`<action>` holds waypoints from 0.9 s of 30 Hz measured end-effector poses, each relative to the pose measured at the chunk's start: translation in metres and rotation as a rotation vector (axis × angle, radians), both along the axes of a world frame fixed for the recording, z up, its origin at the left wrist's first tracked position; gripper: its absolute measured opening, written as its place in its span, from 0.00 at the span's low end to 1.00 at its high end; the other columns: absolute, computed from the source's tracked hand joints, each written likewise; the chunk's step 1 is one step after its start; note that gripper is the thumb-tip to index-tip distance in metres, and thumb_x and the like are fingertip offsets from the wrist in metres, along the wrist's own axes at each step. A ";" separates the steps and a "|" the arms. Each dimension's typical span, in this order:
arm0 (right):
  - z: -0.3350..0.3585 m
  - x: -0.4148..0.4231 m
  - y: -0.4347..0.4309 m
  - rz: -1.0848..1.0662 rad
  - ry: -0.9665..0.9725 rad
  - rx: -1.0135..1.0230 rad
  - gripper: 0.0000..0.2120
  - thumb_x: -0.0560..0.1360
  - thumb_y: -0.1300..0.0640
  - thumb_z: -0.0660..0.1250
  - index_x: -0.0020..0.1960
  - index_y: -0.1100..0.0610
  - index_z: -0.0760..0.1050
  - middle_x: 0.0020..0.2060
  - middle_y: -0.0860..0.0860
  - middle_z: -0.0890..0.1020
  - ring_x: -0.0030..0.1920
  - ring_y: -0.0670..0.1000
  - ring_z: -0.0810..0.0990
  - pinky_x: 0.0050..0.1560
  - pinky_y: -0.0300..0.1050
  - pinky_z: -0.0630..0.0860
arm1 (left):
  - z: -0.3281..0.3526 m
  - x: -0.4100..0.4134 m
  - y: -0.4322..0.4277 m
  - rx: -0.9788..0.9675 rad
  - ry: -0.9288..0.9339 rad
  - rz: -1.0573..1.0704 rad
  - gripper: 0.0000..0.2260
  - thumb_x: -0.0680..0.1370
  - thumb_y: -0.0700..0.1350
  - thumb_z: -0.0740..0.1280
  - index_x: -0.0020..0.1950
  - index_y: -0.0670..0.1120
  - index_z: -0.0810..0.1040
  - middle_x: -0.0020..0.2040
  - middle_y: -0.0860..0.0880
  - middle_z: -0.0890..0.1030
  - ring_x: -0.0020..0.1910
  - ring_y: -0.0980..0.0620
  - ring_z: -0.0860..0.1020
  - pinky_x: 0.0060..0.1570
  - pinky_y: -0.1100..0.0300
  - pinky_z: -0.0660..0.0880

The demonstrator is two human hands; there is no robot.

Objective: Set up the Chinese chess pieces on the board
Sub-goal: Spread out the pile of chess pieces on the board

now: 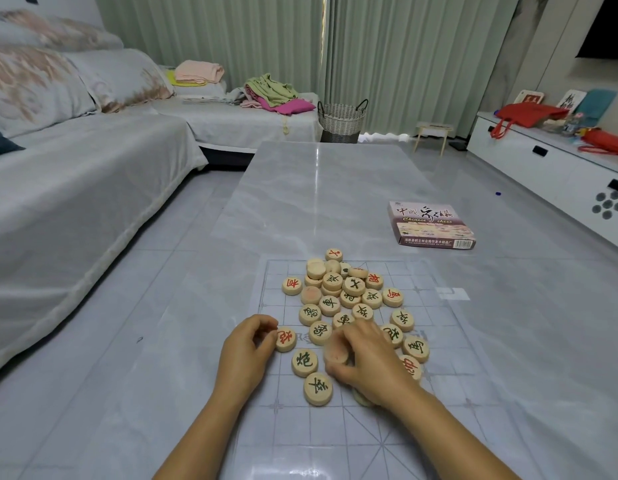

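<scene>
The chess pieces lie in a loose heap on the middle of the board, some stacked, some face down, red and dark characters mixed. None stands on a starting point that can be made out, so the setup looks barely begun, with sorting and placing of nearly every piece left to do. At the heap's near edge the left hand has its grip curled onto a red-marked piece. The right hand closes its grip on a blurred piece whose face is unreadable. The thin, see-through board lies flat on the grey bench — the game's box sits well apart, farther back on the right.
</scene>
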State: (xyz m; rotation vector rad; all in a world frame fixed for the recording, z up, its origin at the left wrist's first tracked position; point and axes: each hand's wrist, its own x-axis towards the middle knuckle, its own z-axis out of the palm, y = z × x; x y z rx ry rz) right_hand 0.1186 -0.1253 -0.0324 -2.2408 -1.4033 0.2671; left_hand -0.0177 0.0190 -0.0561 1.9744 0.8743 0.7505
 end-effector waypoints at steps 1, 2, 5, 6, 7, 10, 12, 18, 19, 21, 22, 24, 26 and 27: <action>-0.003 0.000 -0.003 -0.008 0.012 0.007 0.19 0.70 0.47 0.69 0.58 0.50 0.71 0.53 0.46 0.70 0.57 0.47 0.66 0.60 0.42 0.64 | 0.000 0.000 0.000 0.004 0.004 -0.001 0.06 0.74 0.37 0.66 0.46 0.48 0.77 0.44 0.51 0.80 0.45 0.56 0.77 0.44 0.67 0.71; -0.004 0.003 -0.003 -0.019 0.044 0.029 0.19 0.69 0.46 0.69 0.57 0.50 0.71 0.53 0.45 0.70 0.56 0.47 0.66 0.60 0.43 0.64 | 0.000 0.000 -0.001 0.003 0.006 0.000 0.06 0.74 0.38 0.66 0.46 0.48 0.77 0.44 0.52 0.80 0.45 0.56 0.77 0.44 0.67 0.71; 0.001 0.019 0.008 -0.120 0.119 0.169 0.14 0.71 0.47 0.68 0.55 0.51 0.74 0.49 0.45 0.71 0.55 0.48 0.69 0.58 0.45 0.69 | 0.000 -0.001 -0.002 -0.006 0.004 0.003 0.06 0.74 0.38 0.66 0.46 0.48 0.77 0.44 0.51 0.80 0.46 0.56 0.77 0.44 0.67 0.71; 0.005 0.028 0.015 -0.178 0.108 0.207 0.13 0.73 0.48 0.67 0.55 0.53 0.74 0.49 0.45 0.72 0.55 0.49 0.71 0.57 0.45 0.70 | 0.000 -0.001 -0.002 -0.005 0.006 0.005 0.06 0.74 0.38 0.66 0.45 0.48 0.77 0.44 0.52 0.80 0.46 0.56 0.77 0.44 0.67 0.71; 0.007 0.038 0.022 -0.234 0.074 0.222 0.13 0.74 0.49 0.66 0.55 0.54 0.74 0.50 0.47 0.74 0.55 0.50 0.71 0.56 0.45 0.70 | 0.000 -0.001 -0.001 -0.003 0.008 0.003 0.06 0.74 0.38 0.66 0.45 0.49 0.77 0.44 0.52 0.80 0.46 0.56 0.77 0.44 0.68 0.71; 0.011 0.065 0.043 -0.355 -0.059 0.143 0.17 0.74 0.49 0.64 0.61 0.55 0.71 0.56 0.53 0.74 0.59 0.54 0.70 0.59 0.48 0.68 | 0.001 0.000 0.000 -0.002 0.009 -0.001 0.09 0.74 0.38 0.66 0.42 0.52 0.76 0.44 0.53 0.80 0.45 0.56 0.77 0.43 0.68 0.71; 0.008 0.075 0.054 -0.384 -0.105 0.049 0.18 0.74 0.48 0.64 0.61 0.55 0.70 0.58 0.54 0.74 0.61 0.56 0.69 0.59 0.49 0.66 | 0.001 0.000 0.001 -0.007 0.004 -0.001 0.10 0.74 0.38 0.65 0.41 0.54 0.75 0.43 0.53 0.80 0.45 0.56 0.77 0.44 0.66 0.72; 0.009 0.081 0.043 -0.393 0.019 0.148 0.17 0.72 0.51 0.67 0.59 0.55 0.72 0.57 0.52 0.75 0.59 0.54 0.73 0.61 0.51 0.68 | 0.000 -0.001 0.002 -0.025 -0.010 0.000 0.08 0.74 0.38 0.65 0.42 0.51 0.77 0.43 0.52 0.81 0.45 0.54 0.78 0.47 0.59 0.75; 0.010 0.084 0.033 -0.424 0.062 0.193 0.18 0.71 0.53 0.68 0.60 0.55 0.72 0.57 0.53 0.75 0.59 0.54 0.73 0.61 0.53 0.69 | 0.000 -0.001 0.002 -0.023 -0.010 -0.001 0.08 0.74 0.38 0.65 0.42 0.51 0.77 0.43 0.52 0.81 0.45 0.54 0.78 0.47 0.59 0.75; 0.010 0.097 0.010 -0.511 0.107 0.227 0.20 0.71 0.55 0.69 0.61 0.57 0.71 0.58 0.54 0.74 0.59 0.55 0.73 0.61 0.55 0.71 | 0.000 -0.001 0.002 -0.021 -0.009 -0.001 0.08 0.74 0.38 0.65 0.42 0.51 0.77 0.43 0.52 0.81 0.45 0.54 0.78 0.47 0.59 0.75; 0.009 0.103 -0.003 -0.553 0.122 0.217 0.20 0.70 0.56 0.70 0.61 0.57 0.72 0.58 0.55 0.74 0.59 0.56 0.73 0.61 0.54 0.71 | -0.001 0.000 0.002 -0.019 -0.004 -0.001 0.07 0.74 0.38 0.65 0.43 0.51 0.77 0.43 0.51 0.81 0.46 0.54 0.78 0.47 0.59 0.75; 0.004 0.112 -0.024 -0.586 0.150 0.137 0.19 0.71 0.56 0.69 0.60 0.57 0.72 0.58 0.57 0.74 0.58 0.57 0.73 0.61 0.54 0.71 | 0.000 0.000 0.000 -0.009 0.009 0.000 0.07 0.74 0.38 0.66 0.43 0.50 0.77 0.44 0.51 0.80 0.45 0.54 0.77 0.46 0.60 0.75; -0.007 0.112 -0.038 -0.546 0.165 0.064 0.18 0.72 0.53 0.68 0.60 0.57 0.73 0.58 0.56 0.74 0.58 0.57 0.73 0.61 0.54 0.71 | 0.002 0.001 -0.002 0.012 0.027 -0.008 0.06 0.74 0.38 0.66 0.43 0.49 0.77 0.44 0.50 0.80 0.44 0.55 0.77 0.43 0.65 0.73; -0.012 0.110 -0.043 -0.528 0.163 0.085 0.17 0.73 0.52 0.67 0.60 0.56 0.74 0.57 0.55 0.74 0.58 0.56 0.73 0.60 0.54 0.71 | 0.003 0.002 -0.002 0.015 0.039 -0.014 0.06 0.74 0.38 0.67 0.43 0.49 0.77 0.43 0.49 0.79 0.44 0.56 0.76 0.42 0.66 0.71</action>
